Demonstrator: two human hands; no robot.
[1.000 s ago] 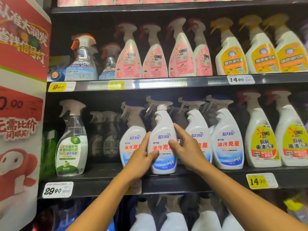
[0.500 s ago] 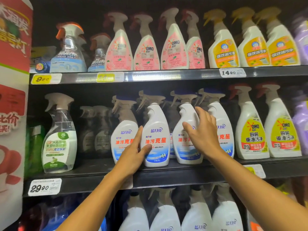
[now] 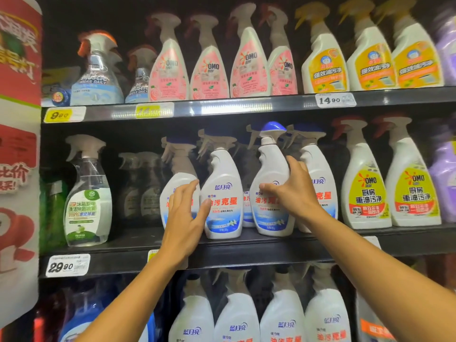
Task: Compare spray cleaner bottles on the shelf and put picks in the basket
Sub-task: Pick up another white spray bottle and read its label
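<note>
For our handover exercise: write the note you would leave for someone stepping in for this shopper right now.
Right hand: gripping a white spray bottle on the middle shelf, tilted and pulled a little forward.
Left hand: open, fingers against the next white bottle to the left.
Done: nothing picked that can be seen; no basket in view.
Left: compare the two bottles, choose, then put the pick in the basket.

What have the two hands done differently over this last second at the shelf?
The right hand let go of the second blue-label bottle and moved rightward to grip the third blue-label bottle, now tipped with its base lifting at the shelf edge. The left hand loosened; its thumb touches the second bottle, fingers spread over the first. The other bottles stayed put.
</note>
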